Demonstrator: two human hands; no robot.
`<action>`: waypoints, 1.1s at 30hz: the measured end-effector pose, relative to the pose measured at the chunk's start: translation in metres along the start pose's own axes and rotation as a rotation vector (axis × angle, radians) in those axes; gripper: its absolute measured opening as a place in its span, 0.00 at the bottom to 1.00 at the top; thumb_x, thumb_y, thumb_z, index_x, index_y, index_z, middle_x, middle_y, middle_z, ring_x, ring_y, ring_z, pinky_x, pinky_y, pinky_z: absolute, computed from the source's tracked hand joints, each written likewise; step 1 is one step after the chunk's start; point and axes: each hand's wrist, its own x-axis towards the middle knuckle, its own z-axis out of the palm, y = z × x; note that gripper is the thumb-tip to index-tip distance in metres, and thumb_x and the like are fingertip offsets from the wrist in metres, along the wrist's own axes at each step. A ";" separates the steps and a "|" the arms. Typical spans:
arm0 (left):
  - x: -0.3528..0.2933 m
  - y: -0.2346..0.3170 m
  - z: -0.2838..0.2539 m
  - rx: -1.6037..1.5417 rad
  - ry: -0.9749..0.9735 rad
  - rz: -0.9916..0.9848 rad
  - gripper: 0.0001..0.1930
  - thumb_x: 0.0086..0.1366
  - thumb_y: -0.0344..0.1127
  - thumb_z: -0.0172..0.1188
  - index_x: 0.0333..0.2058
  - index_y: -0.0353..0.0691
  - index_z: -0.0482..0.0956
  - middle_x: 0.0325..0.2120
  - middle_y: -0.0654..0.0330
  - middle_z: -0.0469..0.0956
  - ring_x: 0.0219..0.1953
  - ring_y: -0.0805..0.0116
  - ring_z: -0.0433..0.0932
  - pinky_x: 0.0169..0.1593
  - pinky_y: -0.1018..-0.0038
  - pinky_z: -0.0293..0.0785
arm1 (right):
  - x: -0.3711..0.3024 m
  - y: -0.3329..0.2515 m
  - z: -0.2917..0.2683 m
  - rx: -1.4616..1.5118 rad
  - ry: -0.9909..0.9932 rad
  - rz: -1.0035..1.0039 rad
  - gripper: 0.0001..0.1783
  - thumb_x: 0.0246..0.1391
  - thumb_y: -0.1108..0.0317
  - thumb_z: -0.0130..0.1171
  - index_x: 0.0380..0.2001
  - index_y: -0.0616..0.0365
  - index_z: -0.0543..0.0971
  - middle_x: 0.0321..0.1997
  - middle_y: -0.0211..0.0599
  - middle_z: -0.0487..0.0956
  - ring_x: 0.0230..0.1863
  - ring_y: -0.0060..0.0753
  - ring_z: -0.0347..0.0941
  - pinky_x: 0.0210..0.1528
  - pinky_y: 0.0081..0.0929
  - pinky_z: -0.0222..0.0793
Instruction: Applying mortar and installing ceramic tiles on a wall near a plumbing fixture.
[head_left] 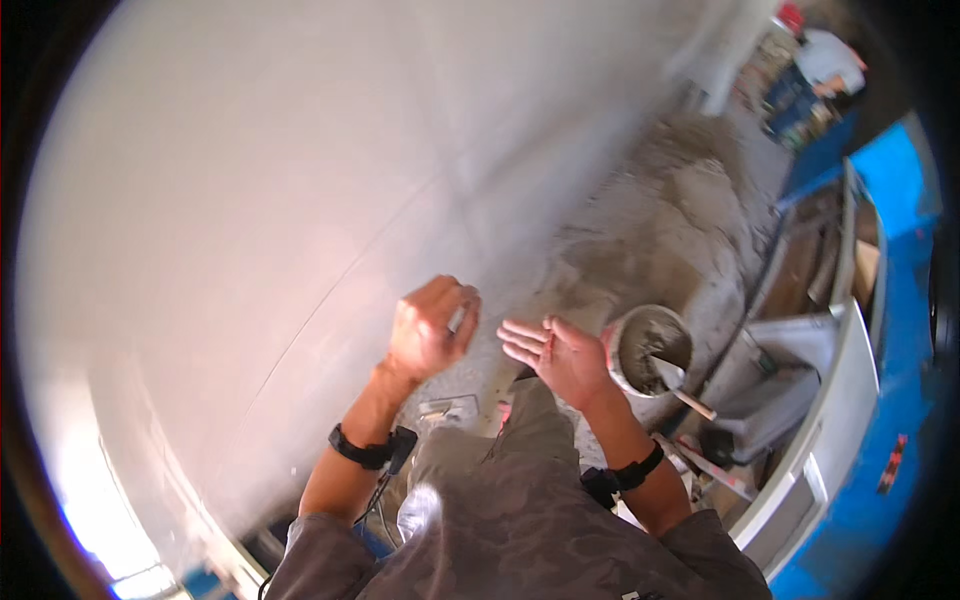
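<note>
My left hand (pixel 432 322) is raised in front of the pale plastered wall (pixel 270 190), its fingers curled in toward the thumb. Whether anything small sits inside that curl is hidden. Beside it, my right hand (pixel 565 358) is open, palm partly turned up and fingers stretched toward the left hand, and it holds nothing. The two hands are apart. Just right of my right hand stands a bucket (pixel 613 372) of wet grey mortar (pixel 650 345). A pointing trowel (pixel 668 374) with a wooden handle leans in it. Below the hands, a flat plastering trowel (pixel 450 407) lies on the floor.
Spilled mortar and dust cover the floor (pixel 690 200) along the wall. At right lie a white panel frame (pixel 825 440), boards and debris, beside a blue surface (pixel 900 340). Another person (pixel 825 65) in a white top and red headwear is at the far right.
</note>
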 end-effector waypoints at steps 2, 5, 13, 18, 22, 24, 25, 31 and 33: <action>-0.049 0.046 -0.033 0.022 0.033 -0.087 0.06 0.53 0.22 0.67 0.29 0.37 0.79 0.23 0.55 0.76 0.25 0.54 0.78 0.26 0.63 0.74 | -0.003 0.021 0.036 -0.034 -0.016 0.035 0.13 0.72 0.60 0.48 0.43 0.52 0.81 0.67 0.61 0.72 0.72 0.60 0.63 0.78 0.56 0.49; -0.186 -0.008 -0.097 0.090 0.093 -0.142 0.09 0.57 0.24 0.69 0.37 0.36 0.82 0.25 0.54 0.77 0.24 0.57 0.78 0.28 0.64 0.76 | 0.071 0.164 0.050 -0.100 -0.026 0.187 0.16 0.71 0.59 0.49 0.29 0.52 0.76 0.65 0.61 0.74 0.69 0.49 0.68 0.72 0.49 0.57; -0.542 0.040 -0.196 0.284 0.348 -0.659 0.07 0.60 0.31 0.61 0.33 0.35 0.73 0.30 0.50 0.75 0.32 0.47 0.79 0.36 0.57 0.80 | 0.015 0.533 0.124 -0.355 -0.009 0.772 0.22 0.73 0.59 0.41 0.53 0.63 0.77 0.65 0.52 0.75 0.71 0.45 0.66 0.75 0.41 0.58; -0.720 0.091 -0.270 0.368 0.765 -0.978 0.09 0.60 0.29 0.61 0.38 0.33 0.77 0.33 0.48 0.79 0.35 0.45 0.81 0.38 0.54 0.79 | -0.018 0.749 0.153 -0.632 -0.142 1.084 0.14 0.72 0.64 0.41 0.40 0.58 0.76 0.60 0.55 0.78 0.64 0.49 0.72 0.70 0.44 0.64; -0.791 0.139 -0.309 0.410 0.935 -1.226 0.08 0.62 0.29 0.61 0.39 0.33 0.78 0.33 0.47 0.80 0.35 0.43 0.81 0.38 0.54 0.78 | -0.055 0.849 0.189 -0.684 -0.265 1.298 0.12 0.70 0.68 0.43 0.38 0.59 0.75 0.54 0.59 0.80 0.58 0.50 0.76 0.67 0.44 0.68; -0.825 0.151 -0.319 0.491 0.992 -1.325 0.07 0.61 0.30 0.61 0.36 0.33 0.79 0.32 0.46 0.81 0.35 0.43 0.81 0.38 0.54 0.78 | -0.071 0.897 0.198 -0.728 -0.301 1.415 0.11 0.69 0.68 0.45 0.36 0.59 0.76 0.51 0.56 0.81 0.56 0.48 0.77 0.63 0.43 0.71; -0.840 0.156 -0.326 0.548 1.023 -1.356 0.06 0.61 0.30 0.61 0.35 0.33 0.79 0.32 0.46 0.81 0.35 0.44 0.81 0.38 0.54 0.78 | -0.077 0.920 0.196 -0.754 -0.310 1.459 0.10 0.69 0.69 0.46 0.36 0.58 0.76 0.49 0.53 0.82 0.54 0.46 0.78 0.61 0.41 0.72; -0.930 0.170 -0.370 0.646 1.102 -1.615 0.08 0.60 0.31 0.62 0.36 0.35 0.82 0.32 0.48 0.81 0.35 0.45 0.82 0.39 0.54 0.80 | -0.108 1.052 0.185 -0.868 -0.298 1.497 0.09 0.64 0.71 0.53 0.28 0.52 0.78 0.30 0.26 0.78 0.36 0.24 0.75 0.43 0.27 0.72; -0.963 0.167 -0.386 0.681 1.112 -1.668 0.08 0.60 0.32 0.63 0.36 0.35 0.83 0.33 0.48 0.82 0.36 0.45 0.83 0.41 0.55 0.80 | -0.108 1.089 0.191 -0.871 -0.265 1.610 0.06 0.65 0.71 0.53 0.33 0.53 0.78 0.32 0.27 0.77 0.35 0.23 0.74 0.37 0.27 0.71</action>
